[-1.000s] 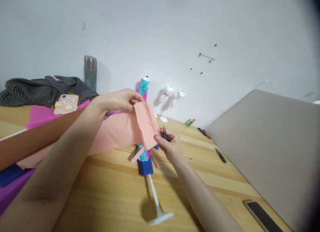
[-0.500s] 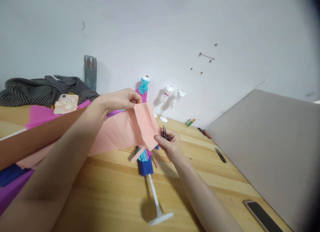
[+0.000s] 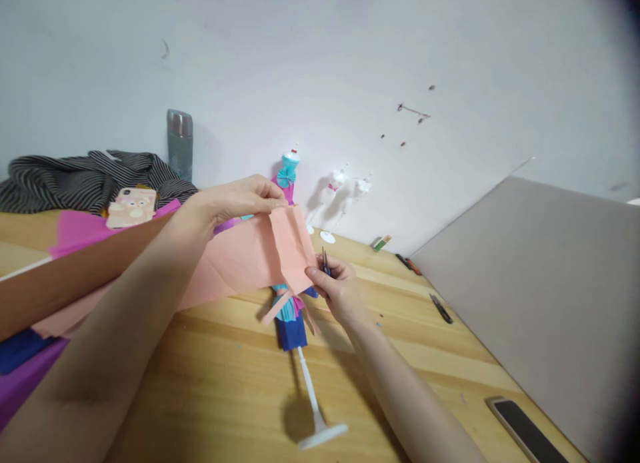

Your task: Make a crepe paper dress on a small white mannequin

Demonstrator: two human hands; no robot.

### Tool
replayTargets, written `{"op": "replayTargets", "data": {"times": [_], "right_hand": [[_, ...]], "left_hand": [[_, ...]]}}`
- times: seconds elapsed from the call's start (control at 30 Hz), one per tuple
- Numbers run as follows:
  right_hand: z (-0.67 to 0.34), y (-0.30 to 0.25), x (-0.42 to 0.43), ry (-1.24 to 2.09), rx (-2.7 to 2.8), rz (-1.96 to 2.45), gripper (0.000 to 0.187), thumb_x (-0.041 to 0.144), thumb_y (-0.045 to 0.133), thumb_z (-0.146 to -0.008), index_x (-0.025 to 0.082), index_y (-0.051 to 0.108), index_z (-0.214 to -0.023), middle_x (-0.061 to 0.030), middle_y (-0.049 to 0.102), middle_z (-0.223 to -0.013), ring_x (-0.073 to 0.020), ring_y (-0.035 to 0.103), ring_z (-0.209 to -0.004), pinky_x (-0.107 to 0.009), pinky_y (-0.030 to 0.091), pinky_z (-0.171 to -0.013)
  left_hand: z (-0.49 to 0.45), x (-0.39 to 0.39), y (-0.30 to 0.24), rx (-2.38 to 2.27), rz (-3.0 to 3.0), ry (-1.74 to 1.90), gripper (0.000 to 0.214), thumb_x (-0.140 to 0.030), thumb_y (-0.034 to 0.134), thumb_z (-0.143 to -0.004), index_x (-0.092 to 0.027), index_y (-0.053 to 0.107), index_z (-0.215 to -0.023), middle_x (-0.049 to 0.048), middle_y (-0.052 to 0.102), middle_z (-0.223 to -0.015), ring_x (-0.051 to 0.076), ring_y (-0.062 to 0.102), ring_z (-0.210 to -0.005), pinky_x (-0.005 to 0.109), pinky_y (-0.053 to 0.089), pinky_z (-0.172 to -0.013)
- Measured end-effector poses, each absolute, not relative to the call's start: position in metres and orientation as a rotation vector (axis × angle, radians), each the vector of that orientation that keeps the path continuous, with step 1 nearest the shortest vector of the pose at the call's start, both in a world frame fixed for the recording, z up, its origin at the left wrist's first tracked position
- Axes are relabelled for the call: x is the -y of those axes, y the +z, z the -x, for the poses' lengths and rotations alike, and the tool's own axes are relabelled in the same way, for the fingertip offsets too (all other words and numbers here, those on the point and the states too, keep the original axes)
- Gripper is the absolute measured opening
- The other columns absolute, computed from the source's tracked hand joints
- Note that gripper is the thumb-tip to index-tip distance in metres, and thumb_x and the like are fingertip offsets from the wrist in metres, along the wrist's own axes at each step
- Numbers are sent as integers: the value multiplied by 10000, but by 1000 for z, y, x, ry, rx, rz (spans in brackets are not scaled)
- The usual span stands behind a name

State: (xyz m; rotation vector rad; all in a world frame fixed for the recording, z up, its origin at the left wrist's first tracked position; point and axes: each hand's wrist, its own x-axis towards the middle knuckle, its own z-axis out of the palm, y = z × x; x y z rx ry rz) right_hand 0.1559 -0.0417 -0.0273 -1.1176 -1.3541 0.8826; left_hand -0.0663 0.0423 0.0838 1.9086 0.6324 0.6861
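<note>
My left hand (image 3: 235,200) pinches the top edge of a long salmon-pink crepe paper sheet (image 3: 250,256), holding it up over the wooden table (image 3: 210,383). At the sheet's lower right corner my right hand (image 3: 337,286) is closed round small blue-handled scissors (image 3: 325,263), its thumb pressing on the paper. Below the paper lies a small mannequin on a white stand (image 3: 313,410), dressed in blue, teal and pink paper (image 3: 290,320).
Against the wall stand another dressed mannequin (image 3: 287,173), two white bare ones (image 3: 335,186) and a grey flask (image 3: 179,143). At left lie striped cloth (image 3: 75,176), a phone in a cartoon case (image 3: 131,206) and magenta paper (image 3: 75,230). A grey board (image 3: 550,296) leans at right, a dark phone (image 3: 525,430) below it.
Both hands and the pink paper have shifted very slightly up and left; the scissors tilt a little. Nothing else has moved.
</note>
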Motion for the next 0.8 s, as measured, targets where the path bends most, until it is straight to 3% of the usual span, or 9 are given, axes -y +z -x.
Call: {"op": "replayTargets", "data": {"times": [0.23,0.5,0.8], "right_hand": [[-159,-29,41,972,1373,1130,306,406,754,-663,164,580,-595,65,404,-472,-56,281,-413,-207,188,-382],[-158,-25,43,942,1366,1129,289,391,762,-652,165,591,-594,53,425,-513,-62,304,-438,-216,204,-402],[-155,-19,48,862,1423,1174,261,382,720,-687,180,576,-607,53,393,-503,-78,298,-446,-238,203,-421]], "left_hand": [[65,-43,82,-601,-1949,679,81,-240,646,-724,-161,647,-706,2,633,-694,117,549,-628,253,416,-611],[65,-41,89,-615,-2078,757,346,-477,590,-808,-153,628,-693,26,573,-644,148,519,-641,280,394,-610],[51,-39,87,-686,-2262,733,203,-317,643,-722,-132,606,-645,-19,500,-589,96,425,-572,256,295,-545]]}}
